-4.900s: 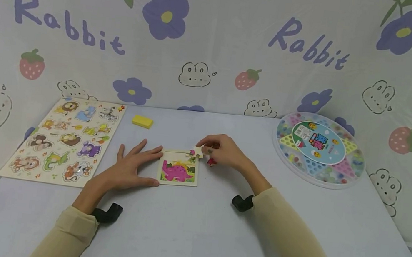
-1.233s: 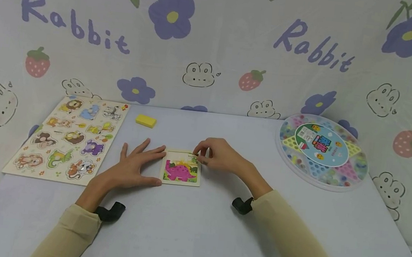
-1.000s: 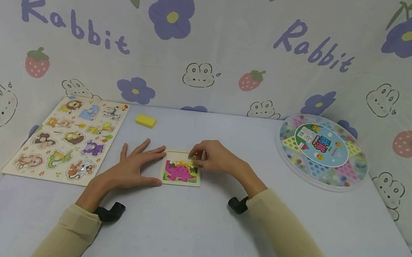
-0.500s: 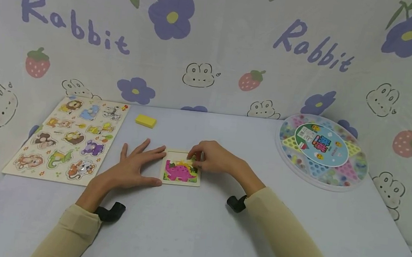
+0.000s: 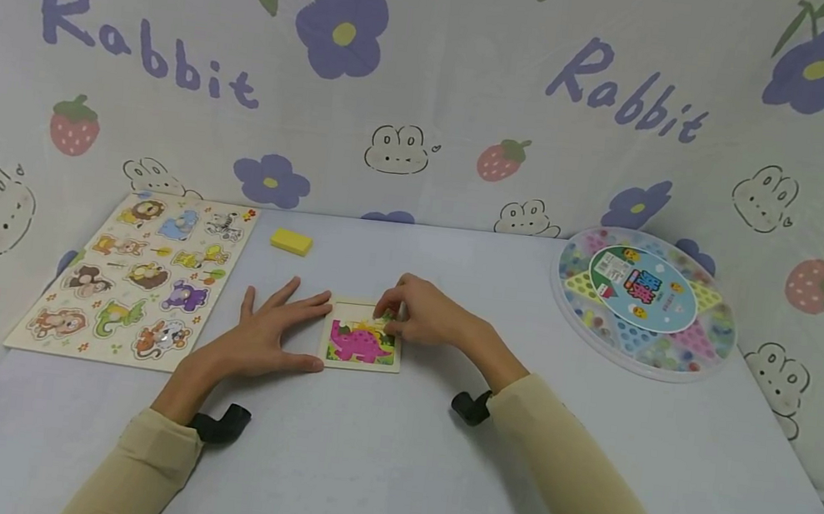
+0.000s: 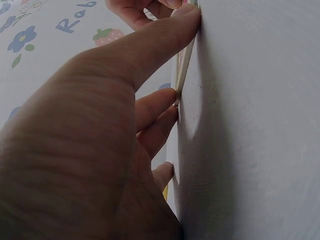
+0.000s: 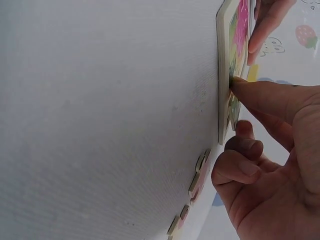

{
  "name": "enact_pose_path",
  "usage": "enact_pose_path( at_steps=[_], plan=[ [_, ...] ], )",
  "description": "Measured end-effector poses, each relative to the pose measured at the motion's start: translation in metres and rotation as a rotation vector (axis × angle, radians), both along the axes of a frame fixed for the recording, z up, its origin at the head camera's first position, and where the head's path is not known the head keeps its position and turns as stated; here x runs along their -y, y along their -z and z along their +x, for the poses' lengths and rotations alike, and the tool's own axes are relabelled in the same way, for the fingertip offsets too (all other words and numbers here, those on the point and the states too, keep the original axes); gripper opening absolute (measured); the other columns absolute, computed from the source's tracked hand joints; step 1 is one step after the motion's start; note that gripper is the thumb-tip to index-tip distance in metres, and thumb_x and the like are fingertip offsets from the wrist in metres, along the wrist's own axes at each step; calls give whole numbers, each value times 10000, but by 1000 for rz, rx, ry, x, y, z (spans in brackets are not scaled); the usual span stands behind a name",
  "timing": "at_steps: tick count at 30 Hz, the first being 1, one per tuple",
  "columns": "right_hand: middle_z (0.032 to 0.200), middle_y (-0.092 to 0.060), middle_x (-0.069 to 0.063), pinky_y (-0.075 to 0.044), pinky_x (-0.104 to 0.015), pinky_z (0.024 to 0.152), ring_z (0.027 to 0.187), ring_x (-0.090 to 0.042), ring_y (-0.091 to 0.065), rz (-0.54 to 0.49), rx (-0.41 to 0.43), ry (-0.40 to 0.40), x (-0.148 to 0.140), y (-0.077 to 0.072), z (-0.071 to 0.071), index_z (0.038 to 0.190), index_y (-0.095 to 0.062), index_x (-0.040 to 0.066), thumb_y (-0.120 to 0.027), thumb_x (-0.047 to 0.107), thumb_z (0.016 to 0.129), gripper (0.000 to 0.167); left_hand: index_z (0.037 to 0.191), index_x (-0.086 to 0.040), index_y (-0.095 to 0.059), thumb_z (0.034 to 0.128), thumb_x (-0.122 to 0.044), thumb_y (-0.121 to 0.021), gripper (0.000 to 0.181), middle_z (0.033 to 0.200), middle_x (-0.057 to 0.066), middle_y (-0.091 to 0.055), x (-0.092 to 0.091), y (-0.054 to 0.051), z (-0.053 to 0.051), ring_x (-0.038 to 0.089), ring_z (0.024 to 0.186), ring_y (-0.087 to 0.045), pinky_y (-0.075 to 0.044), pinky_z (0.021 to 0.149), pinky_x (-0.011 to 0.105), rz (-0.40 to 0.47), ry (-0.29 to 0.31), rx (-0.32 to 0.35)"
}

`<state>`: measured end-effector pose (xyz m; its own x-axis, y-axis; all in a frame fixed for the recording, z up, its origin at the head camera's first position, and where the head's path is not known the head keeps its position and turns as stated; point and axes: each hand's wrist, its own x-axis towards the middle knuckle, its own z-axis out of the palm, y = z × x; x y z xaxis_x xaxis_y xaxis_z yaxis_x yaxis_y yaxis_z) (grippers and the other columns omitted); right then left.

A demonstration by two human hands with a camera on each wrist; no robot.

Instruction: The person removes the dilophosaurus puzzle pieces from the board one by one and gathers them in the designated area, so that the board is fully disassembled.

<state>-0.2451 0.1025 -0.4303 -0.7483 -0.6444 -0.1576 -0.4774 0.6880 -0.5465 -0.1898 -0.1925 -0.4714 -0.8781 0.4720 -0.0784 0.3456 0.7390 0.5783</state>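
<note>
A small square puzzle board (image 5: 361,368) with a pink dinosaur picture lies flat at the middle of the table. At its left edge the left hand (image 5: 252,341) rests with spread, straight fingers, the thumb at the lower corner and fingertips at the upper one. Over the board's upper right part, the right hand (image 5: 424,313) pinches a small puzzle piece, mostly hidden by the fingers in the head view. In the right wrist view this piece (image 7: 234,114) stands tilted against the board, with the thumb on the picture side.
Loose puzzle pieces (image 7: 199,176) lie beyond the board in the right wrist view, hidden in the head view. An animal board (image 5: 130,282) is at the left, a yellow block (image 5: 291,242) behind, a round marble game box (image 5: 644,302) at the back right.
From beyond the board's upper right corner, the right hand has moved left over the board with the piece. Lately it has shifted only slightly. The left hand keeps its place at the board.
</note>
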Motion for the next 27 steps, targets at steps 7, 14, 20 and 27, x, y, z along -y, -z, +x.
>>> enact_pose_path(
  at_steps=[7, 14, 20, 27],
  plan=[
    [1225, -593, -107, -498, -320, 900, 1081, -215, -548, 11, -19, 24, 0, 1, 1, 1167, -787, 158, -769, 158, 964, 204, 1613, -258, -471, 864, -561, -809, 875, 1752, -52, -335, 0, -1, -1, 378, 1688, -17, 209, 1218, 782, 1, 2, -6],
    [1204, -633, -98, -511, -324, 897, 1071, -217, -579, 5, -19, 23, 0, 0, 1, 1196, -755, 160, -781, 154, 957, 240, 1618, -253, -464, 869, -553, -809, 877, 1754, -52, -331, 1, 0, -1, 378, 1688, -14, 208, 1219, 781, 3, 7, -1],
    [1227, -670, -113, -535, -325, 896, 1036, -222, -589, -2, -24, 40, -1, 0, 1, 1320, -637, 135, -790, 164, 956, 396, 1618, -258, -464, 868, -552, -809, 876, 1755, -50, -331, 1, 1, -1, 375, 1689, -10, 210, 1220, 780, 7, 2, 3],
    [1205, -691, -82, -518, -296, 880, 1023, -196, -575, -25, -35, 68, -4, 2, -1, 1312, -703, 78, -759, 171, 976, 353, 1616, -255, -467, 867, -540, -812, 873, 1752, -46, -338, 0, 0, -1, 376, 1688, -18, 205, 1221, 780, 7, 4, -5]
  ],
)
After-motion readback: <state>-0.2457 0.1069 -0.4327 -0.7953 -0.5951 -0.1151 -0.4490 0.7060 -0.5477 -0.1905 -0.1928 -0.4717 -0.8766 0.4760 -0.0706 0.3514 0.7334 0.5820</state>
